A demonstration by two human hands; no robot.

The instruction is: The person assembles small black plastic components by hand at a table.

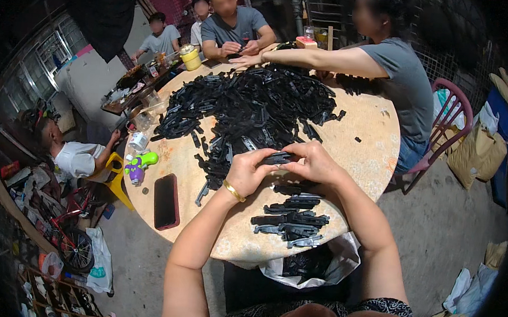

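Between my two hands, over the near part of the round table [366,160], is a small black plastic part [276,158]. My left hand [246,171], with a gold bangle at the wrist, pinches its left end. The fingers of my right hand [315,161] close on its right end. Just beyond spreads a large heap of similar black parts [252,102]. Nearer to me, below my hands, a small stack of long black and grey parts [291,219] lies near the table edge. What exactly the parts are, I cannot tell.
A white sack [344,262] with black pieces hangs below the near edge. At the left lie a phone [167,201], a green and purple toy [139,167] and a white jar [138,142]. A yellow container [190,58] stands farther back. Several people sit around; one person's arm [326,58] reaches across the far side.
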